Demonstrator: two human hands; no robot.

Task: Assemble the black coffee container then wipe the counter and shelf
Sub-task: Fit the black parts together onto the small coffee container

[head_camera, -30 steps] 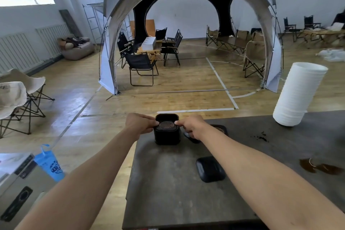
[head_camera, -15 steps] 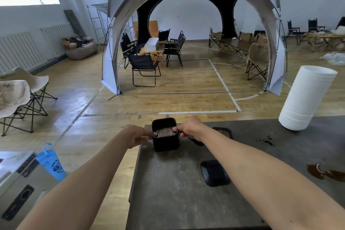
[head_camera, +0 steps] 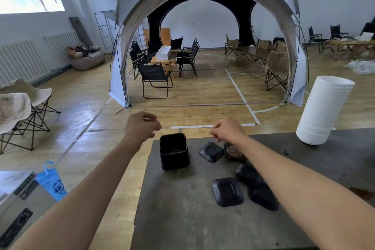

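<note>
1. We note a black container (head_camera: 174,151) standing upright near the far left corner of the dark worktop (head_camera: 182,219). It is open at the top; deep inside, at the bottom, we see a round mesh disc (head_camera: 175,150).
2. Our left hand (head_camera: 143,126) hangs above and just left of the container, fingers curled loosely inward, holding nothing, clear of the rim.
3. Our right hand (head_camera: 226,131) hangs to the right of the container, above the far edge of the worktop, fingers also loosely curled, gripping nothing.
4. Just right of the container lies a shallow black square lid (head_camera: 211,151), tilted, hollow side up, with nothing in it.
5. Touching or just beside that lid, a black round piece with a brown patterned mesh face (head_camera: 234,151), partly hidden by the right forearm.
6. Nearer us, another black square lid (head_camera: 227,192) lies flat, hollow side up.
7. Beside it, two more black pieces (head_camera: 261,195) sit partly under the forearm; we cannot tell their shape.
8. A tall stack of white cups (head_camera: 324,111) leans at the far right of the worktop, well apart from the container.
9. Dark specks and a brown spill (head_camera: 361,193) mark the worktop's right side.
</note>
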